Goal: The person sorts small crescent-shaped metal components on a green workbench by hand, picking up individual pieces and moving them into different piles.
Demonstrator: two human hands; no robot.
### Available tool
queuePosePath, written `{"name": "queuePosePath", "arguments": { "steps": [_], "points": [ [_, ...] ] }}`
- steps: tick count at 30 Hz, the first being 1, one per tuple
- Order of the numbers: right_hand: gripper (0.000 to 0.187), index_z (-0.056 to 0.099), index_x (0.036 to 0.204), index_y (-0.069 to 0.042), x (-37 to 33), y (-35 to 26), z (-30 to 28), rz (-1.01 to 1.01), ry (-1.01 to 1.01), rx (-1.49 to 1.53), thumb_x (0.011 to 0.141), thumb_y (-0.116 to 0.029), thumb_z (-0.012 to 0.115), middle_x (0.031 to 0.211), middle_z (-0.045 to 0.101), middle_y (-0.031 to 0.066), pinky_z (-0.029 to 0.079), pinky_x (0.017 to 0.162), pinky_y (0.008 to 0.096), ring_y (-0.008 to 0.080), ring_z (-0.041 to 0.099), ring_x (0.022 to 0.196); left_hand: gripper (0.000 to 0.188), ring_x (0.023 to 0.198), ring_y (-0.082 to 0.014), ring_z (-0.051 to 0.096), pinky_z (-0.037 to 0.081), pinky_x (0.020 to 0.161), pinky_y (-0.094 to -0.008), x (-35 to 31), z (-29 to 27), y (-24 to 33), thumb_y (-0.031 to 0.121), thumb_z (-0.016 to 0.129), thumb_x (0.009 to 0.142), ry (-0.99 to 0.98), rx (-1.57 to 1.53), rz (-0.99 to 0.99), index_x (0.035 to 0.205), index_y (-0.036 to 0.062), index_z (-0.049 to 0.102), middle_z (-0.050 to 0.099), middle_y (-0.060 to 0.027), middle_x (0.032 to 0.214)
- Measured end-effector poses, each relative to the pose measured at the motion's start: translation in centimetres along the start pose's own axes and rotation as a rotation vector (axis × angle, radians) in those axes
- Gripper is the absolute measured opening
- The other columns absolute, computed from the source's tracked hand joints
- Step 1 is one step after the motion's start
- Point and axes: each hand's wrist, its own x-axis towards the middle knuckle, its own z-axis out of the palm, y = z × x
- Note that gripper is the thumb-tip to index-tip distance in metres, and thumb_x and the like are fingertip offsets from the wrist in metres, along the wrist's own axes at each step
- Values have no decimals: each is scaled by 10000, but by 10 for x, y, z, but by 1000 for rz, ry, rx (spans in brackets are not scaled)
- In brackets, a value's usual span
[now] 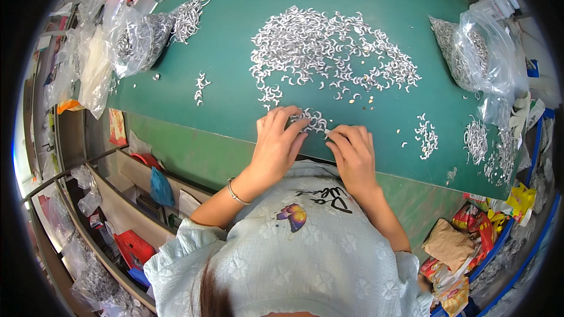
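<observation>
At the table's near edge, a small cluster of silvery crescent-shaped metal pieces (315,121) lies between my hands. My left hand (277,142), a bracelet on its wrist, has its fingers curled together at the cluster's left side; whatever they hold is hidden. On the other side my right hand (354,154) pinches a small pale piece at its fingertips, too small to name for sure. Just beyond both hands spreads a large heap of the same crescents (296,41), thinning toward the right.
Clear plastic bags of crescents stand left (147,38) and right (464,53) on the green table (229,82). Smaller piles lie at right (427,138) and far right (476,141). A white bottle (498,6) is at back right. Shelves (126,199) and snack packets (470,223) flank me below.
</observation>
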Motion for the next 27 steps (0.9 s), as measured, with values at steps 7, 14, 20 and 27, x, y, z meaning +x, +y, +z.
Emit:
{"name": "queuePosePath", "arguments": {
  "steps": [7, 14, 20, 27],
  "points": [
    [284, 665, 1048, -2, 10, -10, 4, -82, -86, -60, 778, -63, 729, 1142, 633, 110, 421, 874, 436, 321, 559, 1118, 350, 1093, -299, 521, 374, 912, -402, -6, -3, -7, 2, 718, 772, 40, -50, -14, 1107, 71, 646, 560, -90, 1170],
    [381, 658, 1148, -24, -4, -15, -6, -27, -181, -160, 794, -147, 722, 1332, 573, 109, 357, 1008, 518, 347, 490, 1278, 341, 1090, -307, 531, 383, 909, -417, -17, -6, -13, -6, 736, 753, 65, -171, -63, 1075, 79, 659, 564, -99, 1168],
    [456, 628, 1229, -44, -18, -12, -4, 15, -212, -145, 815, -213, 715, 1399, 536, 101, 268, 1095, 536, 360, 398, 1380, 373, 1074, -298, 522, 370, 886, -408, -26, -7, -20, 16, 745, 746, 32, -112, -43, 1100, 109, 669, 562, -90, 1158],
    [388, 643, 1205, -74, -4, -18, 2, 45, -251, -326, 851, -225, 687, 1453, 482, 73, 167, 1095, 603, 356, 353, 1408, 340, 1022, -264, 505, 361, 851, -393, -13, 7, -14, 66, 757, 745, 85, -21, 34, 1072, 146, 703, 563, -47, 1111]
  ]
}}
